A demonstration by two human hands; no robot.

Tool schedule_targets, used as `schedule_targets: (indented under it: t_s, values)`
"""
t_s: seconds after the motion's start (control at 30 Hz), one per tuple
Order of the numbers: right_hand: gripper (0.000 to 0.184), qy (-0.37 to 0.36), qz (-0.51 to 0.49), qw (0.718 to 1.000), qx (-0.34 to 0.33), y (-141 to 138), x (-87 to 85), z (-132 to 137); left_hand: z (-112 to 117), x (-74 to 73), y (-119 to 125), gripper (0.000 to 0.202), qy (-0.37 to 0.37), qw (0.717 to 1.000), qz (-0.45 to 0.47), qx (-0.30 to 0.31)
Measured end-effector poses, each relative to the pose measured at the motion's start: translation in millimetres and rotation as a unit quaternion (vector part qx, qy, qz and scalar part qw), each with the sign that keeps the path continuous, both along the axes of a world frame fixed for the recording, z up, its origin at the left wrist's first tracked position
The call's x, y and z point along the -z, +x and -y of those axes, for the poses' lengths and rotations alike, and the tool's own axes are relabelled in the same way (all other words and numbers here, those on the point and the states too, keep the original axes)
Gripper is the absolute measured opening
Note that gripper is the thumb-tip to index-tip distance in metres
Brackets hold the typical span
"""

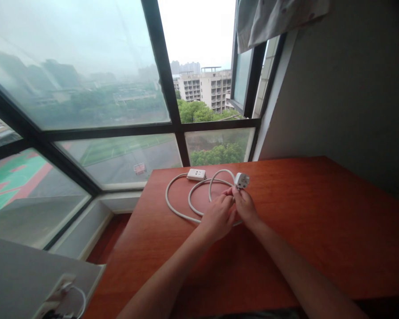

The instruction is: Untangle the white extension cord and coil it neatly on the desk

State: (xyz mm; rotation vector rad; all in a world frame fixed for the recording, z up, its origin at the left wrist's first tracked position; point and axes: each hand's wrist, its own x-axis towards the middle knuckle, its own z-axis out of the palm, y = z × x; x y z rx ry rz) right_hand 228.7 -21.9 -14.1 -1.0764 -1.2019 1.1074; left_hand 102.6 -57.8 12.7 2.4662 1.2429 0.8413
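Observation:
A white extension cord (168, 199) lies in loose loops on the reddish-brown wooden table. At its far end sits a small white socket box (196, 174), flat on the tabletop. A chunky white plug-like block (242, 180) at the other end is raised just beyond my fingertips. My right hand (245, 206) is closed around the cord right below this block, thumb on top. Beside it, touching it, my left hand (218, 216) has its fingers curled and pinched at the same stretch of cord. The fingers hide part of the cord there.
The wooden table (319, 212) reaches up to dark-framed windows (216, 126), one pane swung open. A grey wall (335, 97) stands at the right. A wall outlet with a plugged-in white cable (81, 294) is at lower left. Cloth (272, 22) hangs above.

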Motion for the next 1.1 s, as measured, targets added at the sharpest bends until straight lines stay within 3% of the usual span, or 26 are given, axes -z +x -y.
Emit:
schedule_targets:
  t_s: [0.07, 0.17, 0.23, 0.43, 0.63, 0.73, 0.83, 0.87, 0.93, 1.0, 1.1]
  values:
    - [0.036, -0.04, -0.087, 0.995, 0.007, 3, 1.0, -2, -5, -9.2, -14, 0.021, -0.012, 0.999, -0.041, -0.031]
    - [0.032, -0.08, -0.215, 0.973, -0.021, 6, -1.5, -5, -22, -13.1, -41, 0.025, -0.015, 0.977, -0.097, -0.187]
    - [0.03, -0.086, -0.272, 0.957, -0.059, 8, -5.9, -5, -35, -7.7, -57, 0.024, -0.029, 0.957, -0.134, -0.255]
    - [0.022, -0.092, -0.298, 0.932, -0.184, 14, -26.3, 3, -50, 12.8, -75, 0.03, -0.06, 0.942, -0.175, -0.279]
    - [0.022, -0.099, -0.274, 0.936, -0.199, 25, -36.5, 3, -49, 17.6, -76, 0.015, -0.114, 0.942, -0.166, -0.268]
    - [0.023, -0.109, -0.295, 0.919, -0.239, 29, -36.0, 3, -55, 18.7, -78, 0.01, -0.127, 0.951, -0.075, -0.273]
    - [0.023, -0.131, -0.302, 0.896, -0.297, 31, -34.7, 4, -57, 12.8, -77, 0.006, -0.195, 0.941, 0.139, -0.241]
    - [0.024, -0.14, -0.297, 0.891, -0.315, 32, -34.2, 5, -56, 8.7, -75, 0.008, -0.239, 0.918, 0.23, -0.215]
    - [0.024, -0.157, -0.278, 0.881, -0.348, 31, -33.4, 6, -52, -1.6, -70, 0.017, -0.337, 0.842, 0.396, -0.145]
    - [0.025, -0.177, -0.251, 0.871, -0.384, 31, -32.7, 8, -45, -12.1, -66, 0.025, -0.399, 0.778, 0.476, -0.091]
    - [0.024, -0.2, -0.202, 0.858, -0.429, 32, -31.9, 9, -37, -22.4, -61, 0.033, -0.428, 0.755, 0.495, -0.041]
